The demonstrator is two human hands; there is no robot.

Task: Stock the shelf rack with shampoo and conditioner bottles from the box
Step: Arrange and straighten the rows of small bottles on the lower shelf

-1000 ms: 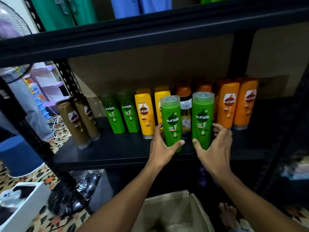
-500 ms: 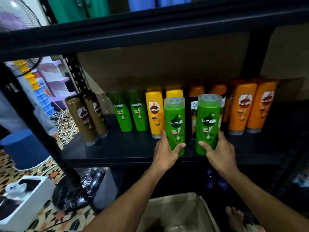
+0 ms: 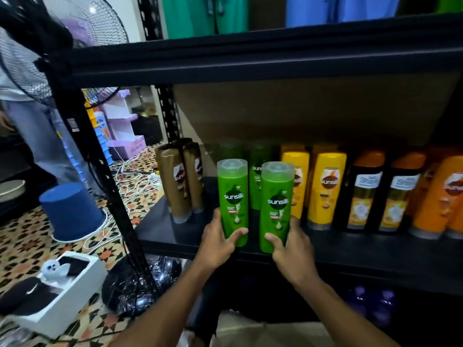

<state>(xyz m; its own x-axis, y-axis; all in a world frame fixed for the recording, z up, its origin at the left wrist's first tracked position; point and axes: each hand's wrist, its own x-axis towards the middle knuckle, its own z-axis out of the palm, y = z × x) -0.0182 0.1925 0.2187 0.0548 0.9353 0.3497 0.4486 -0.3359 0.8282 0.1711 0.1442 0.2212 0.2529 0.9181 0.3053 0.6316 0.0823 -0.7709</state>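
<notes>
Noted left grip curled round left green bottle and right grip curled round right green bottle, both upright at shelf front, ahead of stocked rows; judged well along, pair unreleased, box contents unseen

A home room is doubling as a stockroom: a steel rack is holding rowed shampoo bottles beside a pedestal fan and patterned floor tiles.
</notes>
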